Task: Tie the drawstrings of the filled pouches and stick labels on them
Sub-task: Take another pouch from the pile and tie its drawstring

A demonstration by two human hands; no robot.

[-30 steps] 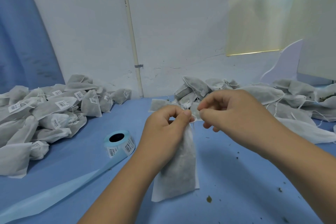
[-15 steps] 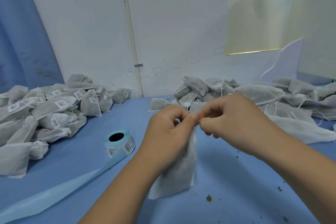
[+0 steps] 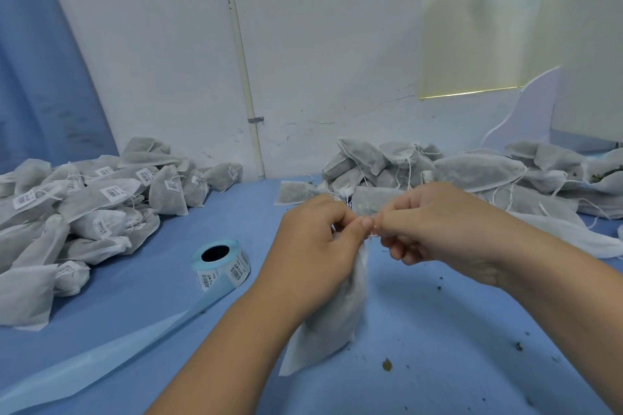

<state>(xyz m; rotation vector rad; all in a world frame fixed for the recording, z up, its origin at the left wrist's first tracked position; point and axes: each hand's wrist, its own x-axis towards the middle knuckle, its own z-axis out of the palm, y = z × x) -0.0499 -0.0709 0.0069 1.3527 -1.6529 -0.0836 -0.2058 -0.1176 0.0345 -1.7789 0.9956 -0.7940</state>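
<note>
Table (image 3: 438,330) covered in smooth blue cloth; one surface, and the label roll (image 3: 220,263) on it is taken as the reference mark. Two heaps of pouches noted. The unlabelled heap (image 3: 472,175) is seen beyond the roll and to its right, against the wall: soft grey-white non-woven bags, plump, with loose white strings trailing. The labelled heap (image 3: 87,205) is seen left of the roll: same fabric, necks cinched, each visible face bearing a white barcode sticker. The count per heap could not be settled, as the pouches overlap. One held pouch (image 3: 333,323) is recorded just right of the roll, hanging upright and long, with dark filling showing faintly through the weave; its lower corner is down at the cloth, contact not certain. Two hands are brought together at its gathered neck, thumb tips all but touching. The left hand (image 3: 313,246) is curled round the neck from the roll's side, the bag hanging below it. The right hand (image 3: 438,229) is on the far side from the roll, thumb and forefinger pinched on the drawstring (image 3: 371,235), a thin white thread barely made out. One roll: pale blue backing, black core hole, barcode labels on the outside. One strip of bare backing (image 3: 101,357) is trailed from it toward the near left. Small dark crumbs (image 3: 387,364) are scattered right of the roll, below the pouch.
</note>
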